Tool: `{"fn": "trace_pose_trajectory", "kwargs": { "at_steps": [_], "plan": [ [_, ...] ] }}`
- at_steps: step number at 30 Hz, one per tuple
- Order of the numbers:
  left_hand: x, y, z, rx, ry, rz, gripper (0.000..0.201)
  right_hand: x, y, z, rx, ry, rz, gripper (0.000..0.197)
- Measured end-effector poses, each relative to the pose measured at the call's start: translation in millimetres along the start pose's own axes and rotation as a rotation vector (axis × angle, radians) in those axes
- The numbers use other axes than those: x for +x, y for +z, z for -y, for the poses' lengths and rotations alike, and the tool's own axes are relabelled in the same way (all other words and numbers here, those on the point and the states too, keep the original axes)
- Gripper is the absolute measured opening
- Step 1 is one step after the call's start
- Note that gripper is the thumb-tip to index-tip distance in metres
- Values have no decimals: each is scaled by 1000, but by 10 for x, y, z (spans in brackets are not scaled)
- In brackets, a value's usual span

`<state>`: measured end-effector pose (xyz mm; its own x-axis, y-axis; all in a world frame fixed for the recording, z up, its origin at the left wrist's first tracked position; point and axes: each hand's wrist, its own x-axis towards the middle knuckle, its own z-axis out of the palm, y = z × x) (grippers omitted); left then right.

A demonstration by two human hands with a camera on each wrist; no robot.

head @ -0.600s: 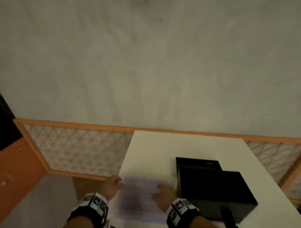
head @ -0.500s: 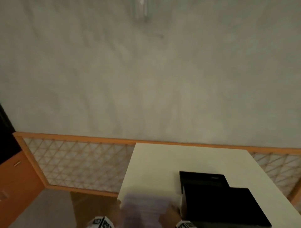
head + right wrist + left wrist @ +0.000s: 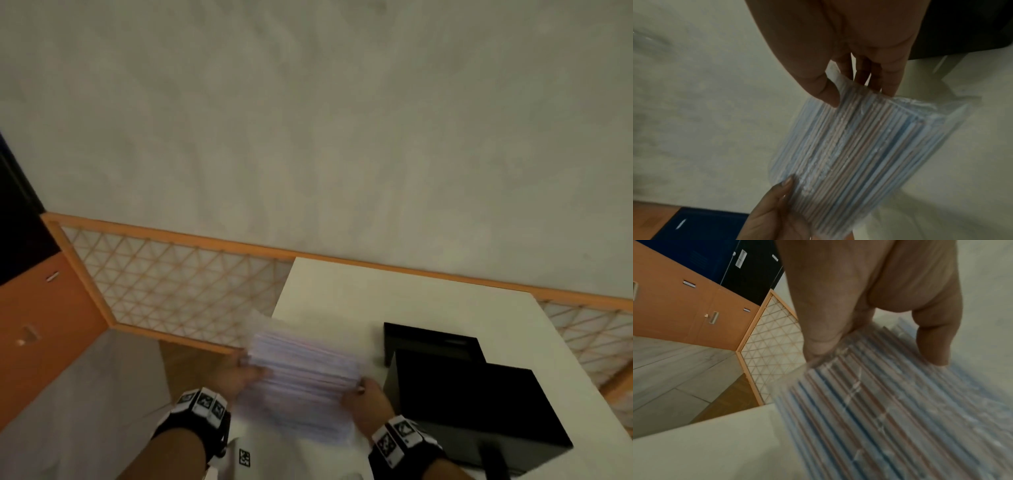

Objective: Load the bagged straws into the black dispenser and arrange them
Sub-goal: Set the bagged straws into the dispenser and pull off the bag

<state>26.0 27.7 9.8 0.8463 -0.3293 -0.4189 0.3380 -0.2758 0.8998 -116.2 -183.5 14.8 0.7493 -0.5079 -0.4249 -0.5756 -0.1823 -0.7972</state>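
A clear bag of striped straws is held between both hands above the white table. My left hand grips the bag's left end, thumb on top. My right hand pinches the right end. The left wrist view shows the thumb and a finger clamped on the bag of straws. In the right wrist view the bag of straws hangs from my right hand, with my left hand at its other end. The black dispenser stands just right of the bag, its lid tilted open behind it.
An orange-framed lattice screen runs behind and left of the table. Orange cabinets stand at the far left. A grey wall fills the upper view. A small black-and-white tag lies on the table near its front edge.
The head view has swung back down, so both hands show again. The bag of straws has risen off the table and sits higher and further forward between the hands.
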Motion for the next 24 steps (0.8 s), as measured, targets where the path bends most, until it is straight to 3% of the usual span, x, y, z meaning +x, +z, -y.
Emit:
{"fn": "trace_pose_trajectory", "kwargs": {
  "at_steps": [4,7,10,12,14,16,17,18,20,22,24],
  "plan": [
    [-191,-46,-365,30,147,43,64,-181,-50,151,-52,-81,-63,11],
    [-134,-150,-348,58,212,24,77,-407,-123,316,-58,-188,-192,51],
    [-218,-149,-347,42,265,45,60,-670,-248,738,-186,-602,-372,61],
    [-291,-68,-393,54,294,48,42,-693,-275,1057,-405,-797,-315,62],
    [-369,36,-473,82,318,73,32,-634,-255,1337,-608,-753,-87,61],
    [-388,117,-518,127,350,109,31,-586,-206,1503,-685,-659,133,33],
    [-417,135,-549,174,362,113,29,-552,-185,1525,-704,-666,147,17],
    [-454,145,-582,231,385,110,28,-516,-182,1525,-700,-689,121,16],
    [-502,143,-639,243,423,145,44,-493,-199,1504,-698,-690,60,29],
    [-562,146,-749,127,452,224,57,-476,-203,1479,-719,-687,61,27],
    [-618,183,-877,110,512,223,32,-490,-186,1477,-769,-701,84,22]
  ]
}}
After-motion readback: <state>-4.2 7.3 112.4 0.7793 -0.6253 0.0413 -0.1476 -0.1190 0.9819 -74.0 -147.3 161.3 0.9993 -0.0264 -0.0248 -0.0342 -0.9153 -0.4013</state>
